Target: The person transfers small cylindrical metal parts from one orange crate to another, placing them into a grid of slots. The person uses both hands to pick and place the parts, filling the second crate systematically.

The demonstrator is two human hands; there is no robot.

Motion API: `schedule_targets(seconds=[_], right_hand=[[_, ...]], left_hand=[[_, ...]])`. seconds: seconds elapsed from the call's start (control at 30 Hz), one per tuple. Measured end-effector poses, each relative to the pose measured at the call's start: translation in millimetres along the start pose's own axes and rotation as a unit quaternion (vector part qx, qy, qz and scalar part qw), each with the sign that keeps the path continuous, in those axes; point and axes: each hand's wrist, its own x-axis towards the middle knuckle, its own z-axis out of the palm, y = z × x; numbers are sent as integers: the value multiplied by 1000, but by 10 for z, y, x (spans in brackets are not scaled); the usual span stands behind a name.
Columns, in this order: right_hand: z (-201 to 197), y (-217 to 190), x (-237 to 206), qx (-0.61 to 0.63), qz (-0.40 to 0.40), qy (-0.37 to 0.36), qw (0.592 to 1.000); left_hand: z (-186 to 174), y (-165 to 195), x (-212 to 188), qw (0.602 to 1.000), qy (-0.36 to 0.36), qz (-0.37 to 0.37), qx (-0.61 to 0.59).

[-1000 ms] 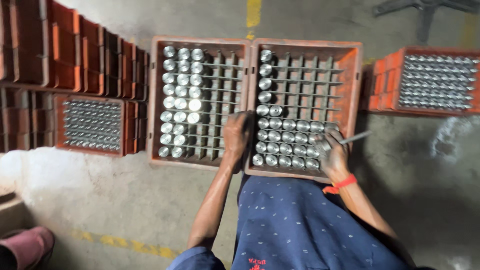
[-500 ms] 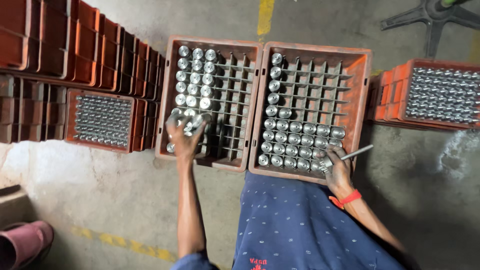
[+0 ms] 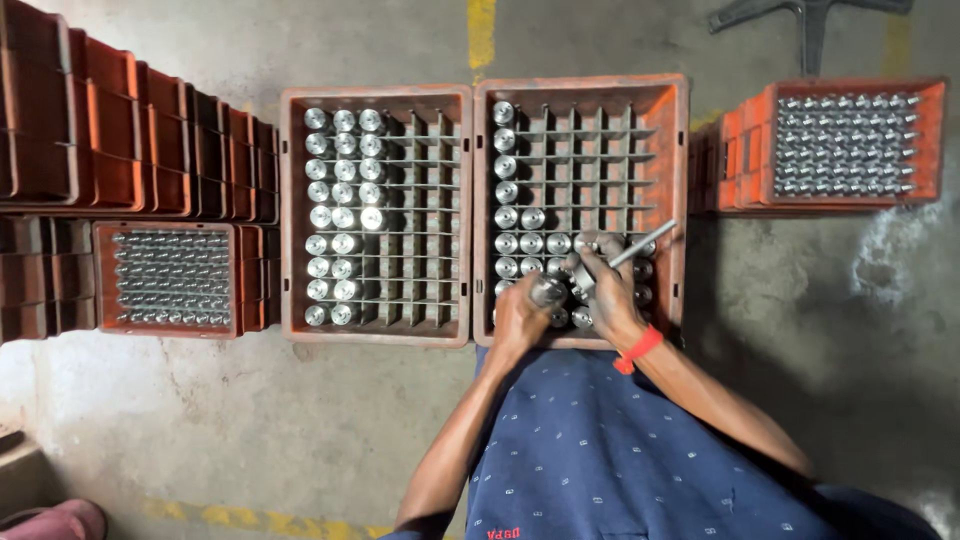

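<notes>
A shiny metal cylinder (image 3: 548,291) is gripped in the left hand (image 3: 518,318), just over the near row of the right crate (image 3: 680,160); a thin metal rod (image 3: 640,245) is clasped in the right hand (image 3: 607,290). Both gridded orange crates, left crate (image 3: 290,200) included, are set on stained concrete floor (image 3: 200,420), with stacked crates (image 3: 120,140) alongside.

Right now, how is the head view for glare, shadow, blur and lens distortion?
Head view: sharp overall, no motion blur on the left hand or right hand; bright glare on the metal cylinder tops in the left crate; soft shadow on the floor beside the right crate; wide-angle bending tilts the side crates at the frame edges.
</notes>
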Motion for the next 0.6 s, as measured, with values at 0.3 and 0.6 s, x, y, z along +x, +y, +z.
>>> schedule_targets(seconds=[0.3,0.6], right_hand=[[-153,183,-19,-106,-65,-83,989],[-714,-310,560,69,-44,87,993]], left_hand=[[176,271,-20,986,-145,-63,55],[-20,217,466,980,-147,-47,128]])
